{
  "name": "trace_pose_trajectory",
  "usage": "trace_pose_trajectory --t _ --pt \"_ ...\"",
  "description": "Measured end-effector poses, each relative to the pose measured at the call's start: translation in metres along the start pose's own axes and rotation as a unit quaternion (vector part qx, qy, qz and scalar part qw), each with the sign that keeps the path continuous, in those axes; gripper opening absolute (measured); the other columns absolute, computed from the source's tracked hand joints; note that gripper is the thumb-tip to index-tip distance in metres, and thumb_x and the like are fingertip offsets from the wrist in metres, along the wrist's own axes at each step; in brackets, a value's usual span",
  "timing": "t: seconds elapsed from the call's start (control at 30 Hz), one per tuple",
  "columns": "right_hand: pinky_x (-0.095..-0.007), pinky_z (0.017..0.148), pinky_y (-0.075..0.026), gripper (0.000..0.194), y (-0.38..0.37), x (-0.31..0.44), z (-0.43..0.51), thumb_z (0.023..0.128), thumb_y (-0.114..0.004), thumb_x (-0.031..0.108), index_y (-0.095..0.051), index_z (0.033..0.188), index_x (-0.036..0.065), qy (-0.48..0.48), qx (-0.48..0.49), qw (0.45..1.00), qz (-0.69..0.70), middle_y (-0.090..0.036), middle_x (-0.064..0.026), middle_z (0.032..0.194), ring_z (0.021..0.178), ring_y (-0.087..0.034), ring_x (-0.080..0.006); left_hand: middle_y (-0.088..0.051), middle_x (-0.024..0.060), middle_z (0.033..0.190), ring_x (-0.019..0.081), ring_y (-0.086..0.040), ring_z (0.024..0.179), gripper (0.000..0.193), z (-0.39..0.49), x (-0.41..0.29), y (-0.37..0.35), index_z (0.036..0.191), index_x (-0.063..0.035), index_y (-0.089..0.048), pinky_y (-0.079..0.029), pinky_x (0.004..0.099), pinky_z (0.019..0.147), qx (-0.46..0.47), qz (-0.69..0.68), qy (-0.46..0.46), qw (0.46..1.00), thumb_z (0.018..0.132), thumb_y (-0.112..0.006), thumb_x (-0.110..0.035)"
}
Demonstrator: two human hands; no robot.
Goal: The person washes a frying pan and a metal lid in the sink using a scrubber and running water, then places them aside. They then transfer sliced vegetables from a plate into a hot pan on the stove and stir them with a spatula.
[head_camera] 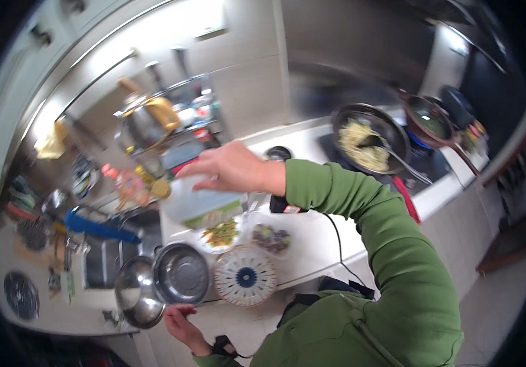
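My right hand reaches out over the worktop, fingers spread and slightly bent, with nothing seen in it. Below it on the counter lies a pale, translucent board or container lid, partly covered by the hand. A bottle with a yellow cap stands just left of the fingertips. Low in the view, my left hand hangs beside the counter edge, fingers loosely bent and no object visible in it. Close by are a shiny metal bowl and a grey metal basin; whether the hand touches either is unclear.
A wok of pale shredded food, with a ladle, sits on the stove beside a lidded pot. Plated food, dark pieces and a patterned plate line the counter. The sink is left; a rack stands behind.
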State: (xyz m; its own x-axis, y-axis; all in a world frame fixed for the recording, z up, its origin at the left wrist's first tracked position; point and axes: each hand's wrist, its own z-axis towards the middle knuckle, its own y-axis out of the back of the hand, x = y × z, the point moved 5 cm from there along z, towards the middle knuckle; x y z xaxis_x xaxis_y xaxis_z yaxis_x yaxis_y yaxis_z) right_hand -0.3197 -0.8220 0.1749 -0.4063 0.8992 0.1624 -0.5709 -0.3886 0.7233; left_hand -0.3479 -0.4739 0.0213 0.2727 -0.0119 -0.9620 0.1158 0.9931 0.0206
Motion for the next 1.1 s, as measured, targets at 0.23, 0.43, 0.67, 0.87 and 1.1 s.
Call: trace_pose_trajectory --t 0.23,0.43,0.67,0.87,1.1 --pt "-0.0403 0.052 -0.046 0.029 0.099 0.055 -0.128 0.076 -0.065 0.032 -0.064 0.104 0.023 -0.065 0.152 0.986 0.018 -0.06 -0.0044 0.071 0.062 -0.06 -0.0278 -0.053 0.0086 0.085 0.0168 -0.051 0.067 0.048 0.033 -0.111 -0.173 0.118 -0.004 -0.053 -0.044 0.0295 0.057 0.278 0.195 -0.262 0.903 0.081 -0.064 -0.033" --pt "-0.036 0.042 -0.042 0.03 0.197 0.079 -0.212 0.08 -0.063 0.03 -0.061 0.109 0.023 -0.096 0.132 0.986 -0.034 -0.052 -0.0031 0.064 0.048 -0.056 -0.0254 -0.051 0.0049 0.078 0.0226 -0.056 0.065 0.047 -0.048 -0.16 -0.286 0.111 -0.011 -0.06 -0.046 0.034 0.055 0.519 0.167 -0.447 0.709 0.072 -0.07 -0.037" --pt "-0.0302 0.036 -0.038 0.028 0.284 0.09 -0.254 0.078 -0.065 0.027 -0.063 0.106 0.022 -0.1 0.128 0.98 -0.119 -0.046 -0.0005 0.061 0.042 -0.051 -0.0164 -0.055 0.0023 0.074 0.0209 -0.057 0.059 0.037 -0.109 -0.208 -0.352 0.091 -0.011 -0.056 -0.045 0.0317 0.05 0.481 0.159 -0.474 0.72 0.071 -0.072 -0.038" --pt "-0.0274 0.04 -0.04 0.035 0.322 0.087 -0.28 0.072 -0.073 0.026 -0.067 0.106 0.019 -0.124 0.193 0.956 -0.184 -0.048 0.0007 0.062 0.044 -0.048 -0.0136 -0.058 0.0067 0.069 0.0239 -0.06 0.055 0.032 -0.151 -0.225 -0.391 0.088 -0.0089 -0.051 -0.045 0.0345 0.045 0.463 0.302 -0.365 0.749 0.079 -0.065 -0.037" --pt "-0.0277 0.044 -0.039 0.034 0.351 0.084 -0.305 0.068 -0.074 0.027 -0.069 0.101 0.019 -0.169 0.216 0.942 -0.195 -0.049 0.003 0.062 0.051 -0.051 -0.013 -0.057 0.0089 0.085 0.0271 -0.061 0.07 0.04 -0.17 -0.225 -0.399 0.116 -0.0103 -0.051 -0.049 0.0372 0.058 0.591 0.074 -0.37 0.713 0.081 -0.063 -0.026"
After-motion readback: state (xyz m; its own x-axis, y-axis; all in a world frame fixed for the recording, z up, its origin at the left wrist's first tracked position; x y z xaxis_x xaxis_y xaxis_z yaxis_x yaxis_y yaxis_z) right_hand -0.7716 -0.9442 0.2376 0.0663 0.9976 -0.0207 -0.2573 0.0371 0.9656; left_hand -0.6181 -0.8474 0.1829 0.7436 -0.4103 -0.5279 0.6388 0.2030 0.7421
